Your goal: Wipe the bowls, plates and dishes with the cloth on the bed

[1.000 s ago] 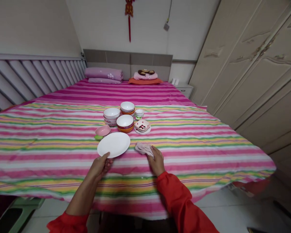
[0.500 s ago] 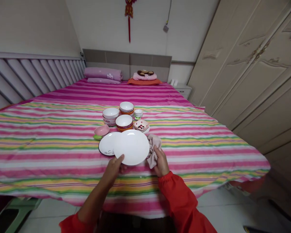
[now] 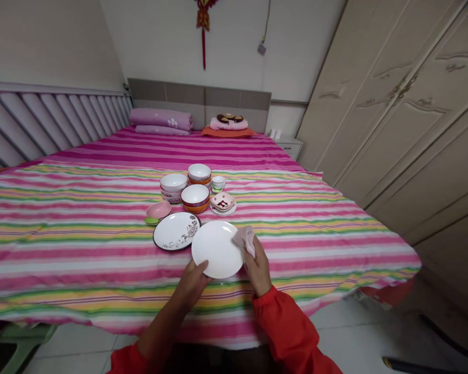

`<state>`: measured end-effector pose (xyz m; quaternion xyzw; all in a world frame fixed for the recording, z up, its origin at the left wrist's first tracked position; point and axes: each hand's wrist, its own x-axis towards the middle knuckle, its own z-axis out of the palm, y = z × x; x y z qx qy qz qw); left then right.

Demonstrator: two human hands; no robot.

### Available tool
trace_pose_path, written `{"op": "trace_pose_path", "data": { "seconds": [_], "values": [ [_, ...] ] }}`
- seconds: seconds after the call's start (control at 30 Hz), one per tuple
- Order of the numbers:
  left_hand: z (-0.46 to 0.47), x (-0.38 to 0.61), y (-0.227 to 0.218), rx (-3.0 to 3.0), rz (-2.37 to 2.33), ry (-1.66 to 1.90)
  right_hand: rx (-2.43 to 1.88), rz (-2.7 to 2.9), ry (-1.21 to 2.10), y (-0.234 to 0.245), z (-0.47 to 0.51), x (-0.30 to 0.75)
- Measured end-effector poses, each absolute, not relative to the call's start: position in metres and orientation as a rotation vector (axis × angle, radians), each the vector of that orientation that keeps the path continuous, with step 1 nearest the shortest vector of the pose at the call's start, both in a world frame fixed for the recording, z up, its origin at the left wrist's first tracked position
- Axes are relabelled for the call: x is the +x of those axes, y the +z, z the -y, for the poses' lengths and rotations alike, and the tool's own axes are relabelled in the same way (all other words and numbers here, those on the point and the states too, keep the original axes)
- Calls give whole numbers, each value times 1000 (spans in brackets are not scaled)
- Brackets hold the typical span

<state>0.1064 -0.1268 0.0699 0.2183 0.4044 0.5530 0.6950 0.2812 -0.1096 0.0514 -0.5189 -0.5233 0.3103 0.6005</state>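
My left hand [image 3: 195,280] grips the near rim of a plain white plate [image 3: 216,248], held above the striped bedspread [image 3: 81,234]. Against the plate's right side my right hand [image 3: 257,267] presses a small pinkish cloth [image 3: 245,237], fingers closed on it. A white plate with a dark rim and floral pattern [image 3: 175,231] lies flat on the bedspread just left of the held plate.
Behind the plates stand several bowls [image 3: 195,196], a pink dish [image 3: 158,210] and small square dishes on a saucer [image 3: 222,201]. Folded bedding [image 3: 161,121] lies at the headboard. A cream wardrobe [image 3: 405,104] lines the right side; a nightstand [image 3: 287,145] stands beside the bed.
The white plate was lifted off the patterned plate and brought right and nearer to me. My right hand picked the cloth up from the bedspread and laid it on the plate.
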Motion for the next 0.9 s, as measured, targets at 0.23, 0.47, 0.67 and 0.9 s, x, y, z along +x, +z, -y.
{"op": "trace_pose_path", "data": {
  "seconds": [0.23, 0.47, 0.67, 0.9],
  "values": [
    [132, 112, 75, 638, -816, 1169, -1358, 2101, 217, 56, 148, 252],
    [138, 117, 69, 744, -932, 1188, -1311, 2222, 144, 67, 135, 231],
    [140, 115, 68, 619, -908, 1100, -1474, 2059, 106, 70, 97, 248],
    [139, 101, 77, 673, -1059, 1129, -1432, 1933, 56, 29, 133, 264]
  ]
}}
